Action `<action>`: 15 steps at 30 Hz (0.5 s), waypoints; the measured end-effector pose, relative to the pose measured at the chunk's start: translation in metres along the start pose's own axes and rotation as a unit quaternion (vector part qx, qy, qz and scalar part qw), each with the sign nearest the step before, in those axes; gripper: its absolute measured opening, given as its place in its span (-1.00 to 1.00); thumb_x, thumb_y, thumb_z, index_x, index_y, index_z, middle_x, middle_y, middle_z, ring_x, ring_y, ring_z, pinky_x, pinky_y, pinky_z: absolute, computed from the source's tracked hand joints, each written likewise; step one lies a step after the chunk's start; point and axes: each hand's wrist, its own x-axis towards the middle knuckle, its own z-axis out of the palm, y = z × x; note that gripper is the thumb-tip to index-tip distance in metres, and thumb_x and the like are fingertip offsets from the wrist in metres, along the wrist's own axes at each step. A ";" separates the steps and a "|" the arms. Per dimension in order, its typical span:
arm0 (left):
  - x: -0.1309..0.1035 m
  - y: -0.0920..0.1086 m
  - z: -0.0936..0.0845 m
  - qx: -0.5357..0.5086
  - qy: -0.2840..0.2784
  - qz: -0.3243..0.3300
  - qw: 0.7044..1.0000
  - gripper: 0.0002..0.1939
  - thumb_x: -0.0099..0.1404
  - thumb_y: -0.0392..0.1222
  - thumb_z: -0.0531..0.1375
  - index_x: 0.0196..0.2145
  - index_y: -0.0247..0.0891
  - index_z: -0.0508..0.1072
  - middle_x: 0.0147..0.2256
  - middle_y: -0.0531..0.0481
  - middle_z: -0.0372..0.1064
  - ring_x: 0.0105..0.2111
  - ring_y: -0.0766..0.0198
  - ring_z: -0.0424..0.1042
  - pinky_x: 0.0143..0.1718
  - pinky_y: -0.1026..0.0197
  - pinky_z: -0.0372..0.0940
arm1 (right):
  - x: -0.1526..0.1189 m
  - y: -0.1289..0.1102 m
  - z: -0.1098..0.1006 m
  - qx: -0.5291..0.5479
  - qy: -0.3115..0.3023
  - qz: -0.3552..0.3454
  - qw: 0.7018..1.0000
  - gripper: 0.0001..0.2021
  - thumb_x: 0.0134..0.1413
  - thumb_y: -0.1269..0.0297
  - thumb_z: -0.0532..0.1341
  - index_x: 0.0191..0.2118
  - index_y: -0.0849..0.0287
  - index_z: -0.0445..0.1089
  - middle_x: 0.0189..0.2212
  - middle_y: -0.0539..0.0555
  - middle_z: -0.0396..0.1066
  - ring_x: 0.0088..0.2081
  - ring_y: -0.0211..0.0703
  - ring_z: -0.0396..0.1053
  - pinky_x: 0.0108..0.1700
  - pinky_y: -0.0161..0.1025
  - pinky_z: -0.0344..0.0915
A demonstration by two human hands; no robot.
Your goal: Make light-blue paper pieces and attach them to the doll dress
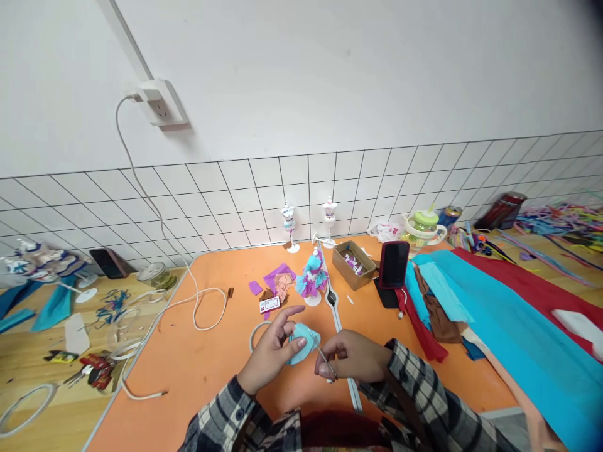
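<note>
Between the thumb and fingers of my left hand (276,348) is a piece of light blue crepe paper (308,344). My right hand (346,355) grips small metal scissors (324,356), whose thin blades reach the paper's right side; whether they are cutting cannot be made out. Just beyond my hands stands a miniature dress form (315,276) in a blue and purple ruffled dress. To its left lie purple and peach scraps (281,281) and a small white-labelled box (270,305). A pale ring (254,336), partly hidden, lies behind my left hand.
Two more dress forms, one left (289,226) and one right (330,220), stand by the wall. An open cardboard box (353,265), a propped phone (394,267) and coloured sheets (509,301) are to the right. A white cable (195,307) loops across the orange table (188,370).
</note>
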 end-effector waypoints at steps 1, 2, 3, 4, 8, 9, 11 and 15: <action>0.000 0.000 -0.001 0.001 -0.006 0.003 1.000 -0.36 0.20 0.02 0.24 0.16 -0.14 0.12 -0.42 0.10 0.29 -0.50 0.36 0.24 -0.49 0.35 0.14 | 0.000 0.000 0.000 0.003 0.000 -0.001 1.000 -0.62 0.02 0.00 0.23 -0.28 0.28 0.50 -0.50 0.01 0.40 -0.56 -0.39 0.22 -0.63 -0.52 0.15; 0.000 0.001 -0.003 0.004 -0.013 0.008 1.000 -0.33 0.18 0.04 0.25 0.17 -0.12 0.12 -0.41 0.09 0.29 -0.48 0.35 0.25 -0.48 0.34 0.15 | 0.000 -0.001 0.000 0.008 -0.007 0.002 1.000 -0.62 0.01 0.00 0.24 -0.27 0.28 0.50 -0.51 0.01 0.40 -0.56 -0.39 0.23 -0.63 -0.51 0.16; 0.000 0.001 -0.004 0.011 -0.019 0.015 1.000 -0.32 0.15 0.07 0.27 0.17 -0.12 0.16 -0.37 0.06 0.30 -0.44 0.32 0.27 -0.44 0.32 0.17 | -0.001 -0.003 0.000 0.016 -0.020 0.008 1.000 -0.61 -0.01 0.00 0.26 -0.25 0.28 0.50 -0.50 0.01 0.40 -0.56 -0.38 0.23 -0.64 -0.51 0.16; 0.000 0.001 -0.005 0.021 -0.022 0.026 0.999 -0.33 0.11 0.11 0.28 0.12 -0.13 0.24 -0.31 0.02 0.31 -0.38 0.28 0.29 -0.39 0.29 0.20 | -0.001 -0.006 0.000 0.025 -0.035 0.012 0.999 -0.60 -0.03 0.00 0.27 -0.23 0.28 0.50 -0.50 0.00 0.39 -0.56 -0.38 0.23 -0.64 -0.50 0.16; 0.000 0.004 -0.008 0.048 -0.029 0.055 0.997 -0.48 0.01 0.17 0.33 -0.16 -0.20 0.45 0.07 -0.14 0.17 -0.05 0.04 0.27 -0.10 0.13 0.23 | -0.004 -0.015 0.000 0.066 -0.088 0.003 0.994 -0.57 -0.08 0.02 0.31 -0.18 0.28 0.50 -0.50 0.01 0.39 -0.52 -0.36 0.25 -0.61 -0.51 0.19; 0.001 0.006 -0.008 0.041 -0.028 0.059 0.997 -0.44 0.00 0.18 0.33 -0.10 -0.16 0.42 0.16 -0.15 0.08 0.02 -0.01 0.23 -0.04 0.08 0.21 | -0.004 -0.017 0.000 0.072 -0.095 0.001 0.993 -0.57 -0.08 0.02 0.31 -0.17 0.28 0.50 -0.50 0.01 0.39 -0.52 -0.36 0.24 -0.61 -0.51 0.19; 0.001 0.009 -0.007 0.021 -0.028 0.076 0.996 -0.20 -0.03 0.24 0.32 0.12 -0.04 0.23 0.28 -0.15 -0.10 0.17 -0.08 0.08 0.10 -0.03 0.10 | -0.003 -0.019 0.002 0.073 -0.097 0.000 0.993 -0.57 -0.08 0.03 0.31 -0.16 0.28 0.50 -0.50 0.00 0.37 -0.54 -0.38 0.22 -0.62 -0.51 0.20; 0.006 0.015 -0.006 0.004 -0.069 0.122 0.990 -0.09 -0.08 0.28 0.33 0.17 -0.13 0.24 0.18 -0.25 0.16 0.25 -0.14 -0.02 0.20 -0.13 -0.09 | -0.003 -0.020 0.006 0.051 -0.096 -0.013 0.994 -0.59 -0.06 0.04 0.31 -0.17 0.26 0.52 -0.51 -0.01 0.35 -0.57 -0.41 0.17 -0.62 -0.51 0.18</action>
